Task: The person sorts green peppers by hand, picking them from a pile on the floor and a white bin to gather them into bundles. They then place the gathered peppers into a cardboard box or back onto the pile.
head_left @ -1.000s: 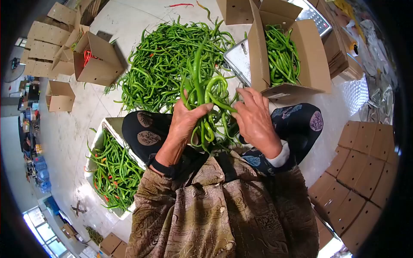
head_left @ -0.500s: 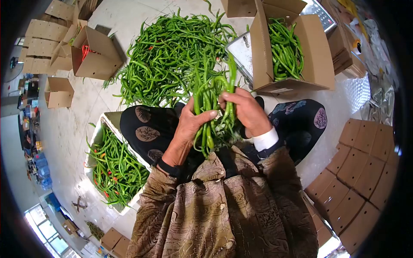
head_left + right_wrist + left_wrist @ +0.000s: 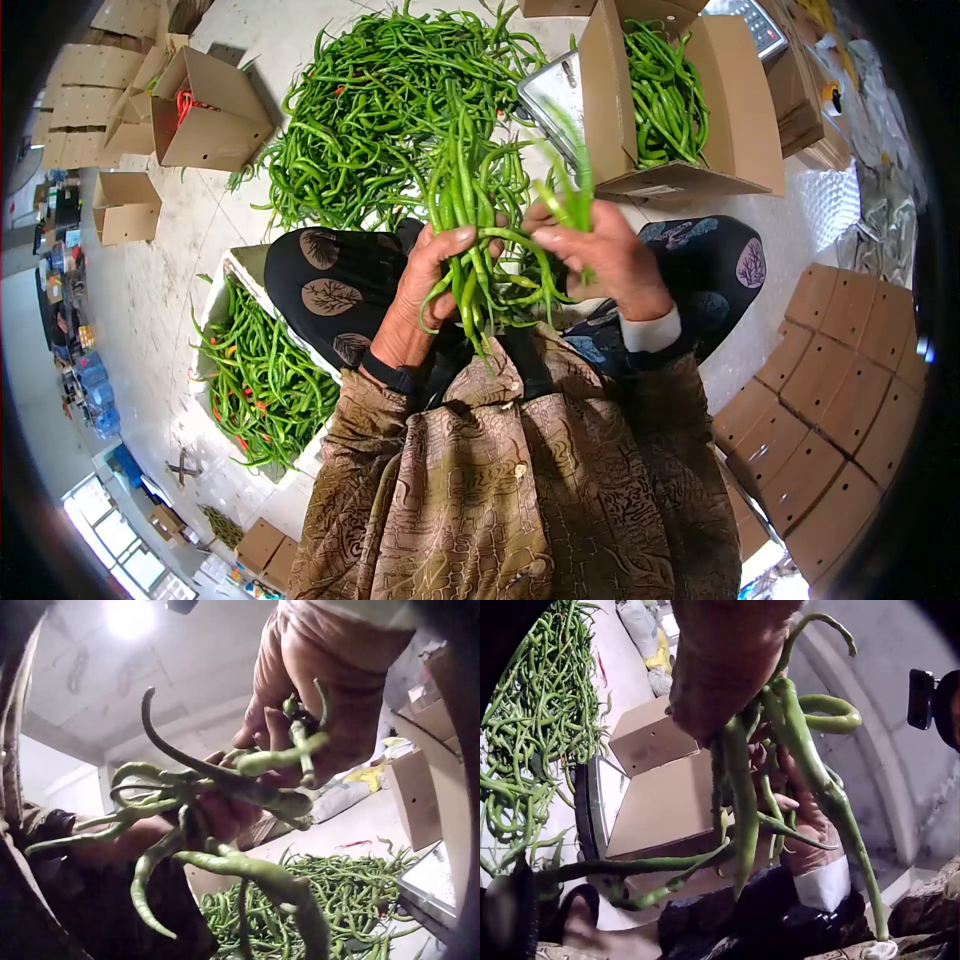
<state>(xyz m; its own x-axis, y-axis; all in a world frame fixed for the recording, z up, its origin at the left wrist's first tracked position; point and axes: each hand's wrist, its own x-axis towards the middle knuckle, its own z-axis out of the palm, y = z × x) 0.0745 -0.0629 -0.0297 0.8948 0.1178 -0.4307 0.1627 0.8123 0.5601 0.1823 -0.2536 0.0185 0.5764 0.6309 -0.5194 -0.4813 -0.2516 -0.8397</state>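
Observation:
My left hand [image 3: 425,275] grips a loose bunch of long green chili peppers [image 3: 463,200] above my lap, its thumb laid across them. Several peppers dangle below the fist, some curled or bent, as the left wrist view also shows. Just right of the bunch, my right hand [image 3: 615,260] holds a few green chili peppers [image 3: 572,205], blurred in the head view. The right fingertips are close beside the bunch. In the right wrist view, stems and pepper ends [image 3: 304,746] stick out of the right hand.
A large heap of green chilies [image 3: 370,130] covers the floor ahead. An open carton [image 3: 735,120] with green chilies stands at right on a scale [image 3: 555,95]. A white foam box [image 3: 235,270] of mixed chilies is by my left knee. Stacked cartons [image 3: 820,410] stand at right.
My right hand reached in to the bunch half a second ago. Now it has drawn back to the right with a few peppers in it. The left hand keeps its grip on the bunch.

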